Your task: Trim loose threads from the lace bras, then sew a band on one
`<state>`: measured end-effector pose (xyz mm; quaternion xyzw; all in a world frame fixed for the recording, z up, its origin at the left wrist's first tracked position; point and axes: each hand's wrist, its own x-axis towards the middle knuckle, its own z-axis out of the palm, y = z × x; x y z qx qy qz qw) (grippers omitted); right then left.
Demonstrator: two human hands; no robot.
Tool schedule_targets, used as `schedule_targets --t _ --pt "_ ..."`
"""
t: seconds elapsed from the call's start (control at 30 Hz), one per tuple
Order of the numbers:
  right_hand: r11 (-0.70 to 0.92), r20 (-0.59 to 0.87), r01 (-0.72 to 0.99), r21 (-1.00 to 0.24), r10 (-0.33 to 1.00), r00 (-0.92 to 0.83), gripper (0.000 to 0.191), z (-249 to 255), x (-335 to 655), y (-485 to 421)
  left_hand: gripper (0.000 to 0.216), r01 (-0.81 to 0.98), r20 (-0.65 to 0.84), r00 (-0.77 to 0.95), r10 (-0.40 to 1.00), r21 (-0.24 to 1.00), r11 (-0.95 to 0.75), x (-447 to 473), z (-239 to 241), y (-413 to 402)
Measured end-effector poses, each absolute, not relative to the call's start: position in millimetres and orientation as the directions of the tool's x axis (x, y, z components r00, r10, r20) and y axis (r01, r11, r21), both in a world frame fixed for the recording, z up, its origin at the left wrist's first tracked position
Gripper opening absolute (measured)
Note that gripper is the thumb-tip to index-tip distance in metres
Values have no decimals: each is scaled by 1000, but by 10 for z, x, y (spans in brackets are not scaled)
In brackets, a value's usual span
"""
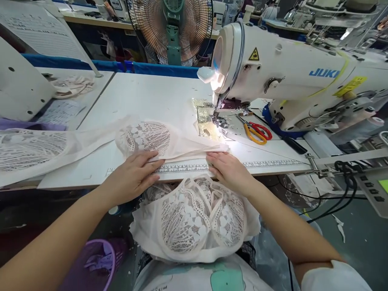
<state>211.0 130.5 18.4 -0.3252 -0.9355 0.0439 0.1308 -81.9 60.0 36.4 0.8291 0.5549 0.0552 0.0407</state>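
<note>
A pale pink lace bra (pixel 172 141) lies stretched out along the white table, one cup in front of me and the other far to the left. My left hand (pixel 136 173) rests on the lower edge of the nearer cup, fingers extended and a little apart. On the end of the band, close to the sewing machine's needle area, my right hand (pixel 227 169) lies flat with its fingers stretched out. Between the hands a printed ruler strip (pixel 182 168) runs along the table's front edge. Another lace bra (pixel 188 218) rests on my lap, with more lace partly hidden behind it.
A white sewing machine (pixel 291 68) stands at the right, its lamp lit. Yellow-handled scissors (pixel 256 136) and red-handled scissors (pixel 263 128) lie beside its needle. A fan (pixel 173 36) stands behind the table. At lower left is a purple basket (pixel 113 258); cables (pixel 348 186) hang at right.
</note>
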Motion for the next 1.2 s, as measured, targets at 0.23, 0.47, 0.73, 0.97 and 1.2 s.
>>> schedule_targets --t 0.23,0.47,0.73,0.97,1.2 --pt "762 161 639 -103 647 -745 37 222 2192 1255 54 907 55 404 913 103 -408 -709 315 668" --pt "658 147 752 -28 747 -648 40 197 2498 1196 53 887 97 447 889 84 -454 -363 273 658" --pt "647 129 762 -35 759 -638 39 206 2630 1217 51 881 78 442 894 149 -449 -317 289 691" --pt "647 135 762 -33 758 -638 46 138 2708 1203 53 863 83 493 866 80 -499 -290 313 724" --pt "672 184 739 -48 733 -655 53 47 2780 1210 52 787 158 616 772 -71 -613 -356 285 755"
